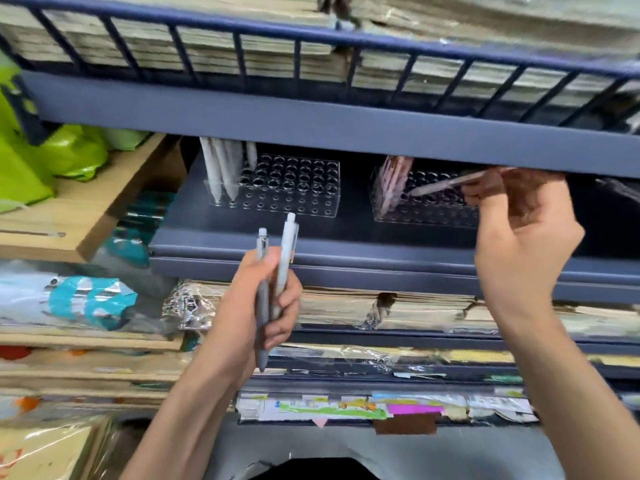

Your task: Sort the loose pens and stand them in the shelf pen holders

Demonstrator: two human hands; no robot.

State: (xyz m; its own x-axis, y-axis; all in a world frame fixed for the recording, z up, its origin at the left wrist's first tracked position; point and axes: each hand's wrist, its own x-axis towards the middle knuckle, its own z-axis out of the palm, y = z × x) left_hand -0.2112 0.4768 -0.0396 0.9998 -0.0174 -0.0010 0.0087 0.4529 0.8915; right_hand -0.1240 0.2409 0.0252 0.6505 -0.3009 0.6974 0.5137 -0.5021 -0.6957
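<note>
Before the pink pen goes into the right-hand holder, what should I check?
1. Grip: the right hand pinches the pink pen: ok.
2. Aim: the pen's tip points at the right holder, near its top: ok.
3. Sorting: pink pens already stand at that holder's left end: ok.
4. Free holes: empty holes show beside them: ok.
5. Pen angle: it lies nearly level, not upright: not ok.
6. Room under the upper shelf edge to tip it up: cannot tell.
7. The left hand grips the spare pens, clear of the holders: ok.
</note>
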